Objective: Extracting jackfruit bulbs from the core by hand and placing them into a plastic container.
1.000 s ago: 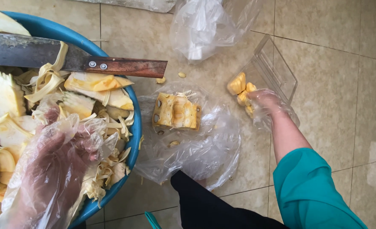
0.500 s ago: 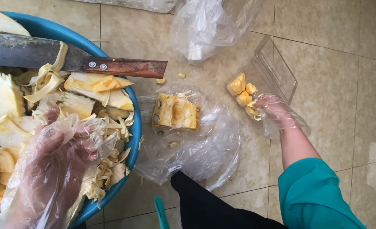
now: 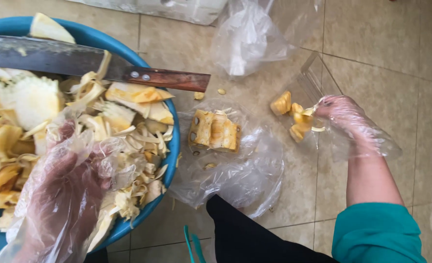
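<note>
Nearest the camera, the left hand (image 3: 65,195) in a loose clear plastic glove rests with its fingers spread and released on the heap of pale jackfruit scraps (image 3: 123,141) in the blue basin (image 3: 173,146). Farther out, the gloved right hand (image 3: 345,114) hovers beside the clear plastic tray (image 3: 313,83) on the tiled floor (image 3: 396,58), its fingers pinched on a yellow fruit piece (image 3: 301,119). A chunk of jackfruit (image 3: 214,130) lies on a plastic bag (image 3: 235,180) between basin and tray, and a big knife (image 3: 94,63) lies across the basin's far rim.
</note>
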